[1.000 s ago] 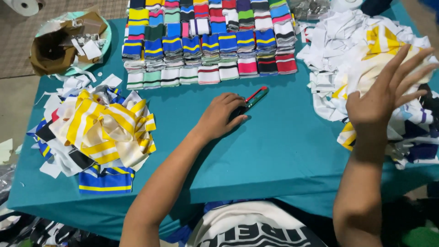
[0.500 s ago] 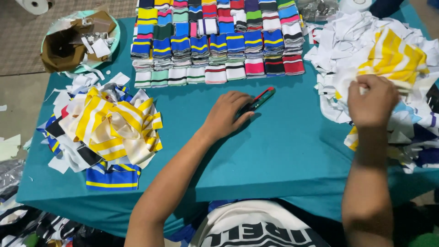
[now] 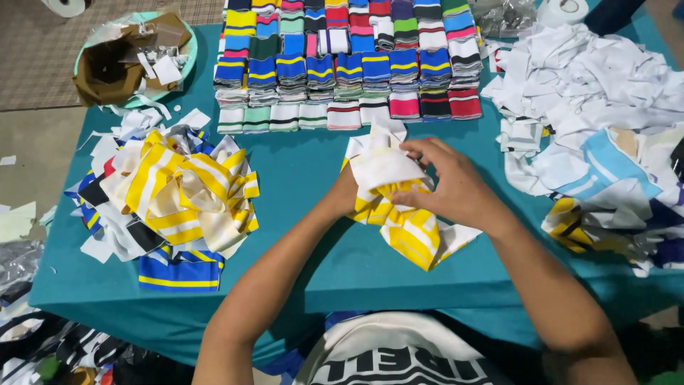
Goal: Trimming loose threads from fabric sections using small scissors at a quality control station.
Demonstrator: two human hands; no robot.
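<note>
**Yellow-striped knit piece handled mid-desk**

Sorted yellow-and-white heap (image 3: 182,192) lies far left on the teal desk (image 3: 299,178). Left hand (image 3: 347,194) is mostly hidden under the yellow-and-white striped knit piece (image 3: 399,214); grip state cannot be told. Right hand (image 3: 445,182) pinches the piece's folded top, at desk centre. Risk: loose tails (right side) could snag the unsorted white pile (image 3: 598,85).

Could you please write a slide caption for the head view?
Both hands, left and right, hold yellow-and-white striped cloth on a teal table.
</note>
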